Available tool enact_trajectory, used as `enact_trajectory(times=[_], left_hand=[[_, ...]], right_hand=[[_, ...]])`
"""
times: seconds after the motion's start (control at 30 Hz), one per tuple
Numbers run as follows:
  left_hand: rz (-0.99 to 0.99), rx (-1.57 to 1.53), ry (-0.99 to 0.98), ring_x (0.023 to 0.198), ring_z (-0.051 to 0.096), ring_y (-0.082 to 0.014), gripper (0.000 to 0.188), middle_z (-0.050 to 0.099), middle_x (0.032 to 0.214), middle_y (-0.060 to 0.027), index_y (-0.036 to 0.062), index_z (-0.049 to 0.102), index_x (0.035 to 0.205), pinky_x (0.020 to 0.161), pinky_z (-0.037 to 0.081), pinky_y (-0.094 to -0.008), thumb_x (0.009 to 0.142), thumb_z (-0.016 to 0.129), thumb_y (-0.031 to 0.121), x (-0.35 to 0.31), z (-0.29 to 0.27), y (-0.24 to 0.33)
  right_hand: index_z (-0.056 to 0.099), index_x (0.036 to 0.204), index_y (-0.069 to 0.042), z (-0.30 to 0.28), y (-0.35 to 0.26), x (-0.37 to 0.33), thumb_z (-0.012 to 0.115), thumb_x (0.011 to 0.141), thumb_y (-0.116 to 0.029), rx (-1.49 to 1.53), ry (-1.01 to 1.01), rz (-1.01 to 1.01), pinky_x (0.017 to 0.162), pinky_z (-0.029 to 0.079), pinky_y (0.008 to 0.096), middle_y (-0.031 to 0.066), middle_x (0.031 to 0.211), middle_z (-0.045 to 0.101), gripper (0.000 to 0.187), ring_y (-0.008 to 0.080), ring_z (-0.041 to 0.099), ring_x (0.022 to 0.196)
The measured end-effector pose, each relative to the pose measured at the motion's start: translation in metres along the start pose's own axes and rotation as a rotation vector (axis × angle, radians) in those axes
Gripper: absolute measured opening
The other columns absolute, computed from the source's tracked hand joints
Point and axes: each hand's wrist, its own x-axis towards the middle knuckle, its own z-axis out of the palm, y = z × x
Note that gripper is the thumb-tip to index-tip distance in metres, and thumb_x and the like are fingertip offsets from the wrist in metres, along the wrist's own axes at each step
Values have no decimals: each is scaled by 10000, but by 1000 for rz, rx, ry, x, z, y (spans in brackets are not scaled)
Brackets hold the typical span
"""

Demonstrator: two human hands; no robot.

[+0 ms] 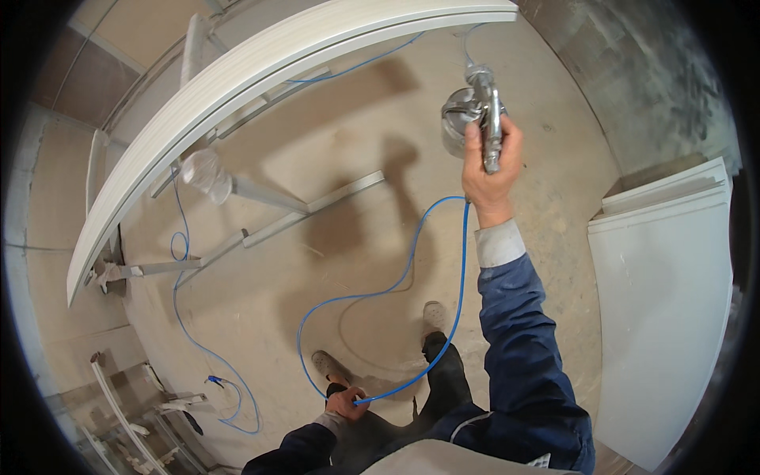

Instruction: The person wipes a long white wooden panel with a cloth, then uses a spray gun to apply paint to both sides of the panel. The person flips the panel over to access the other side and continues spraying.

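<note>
A shiny metal spray gun [491,107] with a round metal cup is held out ahead of me in my right hand [495,174]. My fingers wrap round its handle, and the thumb lies toward the cup. From below this hand a thin blue hose [462,273] drops in a wide loop toward my legs. Low in the view, my left hand [345,404] is closed round the hose near my knee. Beyond the gun and to the left, a long white panel [229,75] lies raised above the floor, apart from the gun.
Under the panel stand metal supports with a plastic-wrapped post [207,174] and a floor rail [340,194]. White boards [665,261] lean in a stack at the right. Another blue hose with a blue fitting [214,380] lies at left, near a rack of strips [119,404].
</note>
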Motion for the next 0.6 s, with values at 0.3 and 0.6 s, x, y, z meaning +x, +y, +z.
enact_trajectory(times=[0.3,0.6], left_hand=[[-38,-104,48,741,736,-300,306,727,755,-111,132,733,931,693,581,-406,835,751,421,-97,-75,-154],[-123,-113,156,621,695,-270,301,681,658,-71,152,712,901,623,558,-399,849,743,446,-199,-171,-314]], right_hand=[[531,1244,11,147,-198,-133,742,927,-67,204,-230,-61,684,564,310,119,970,695,389,173,699,791],[519,1256,-8,319,-387,-270,756,912,-82,335,-371,-58,651,542,327,119,939,664,424,194,661,722]])
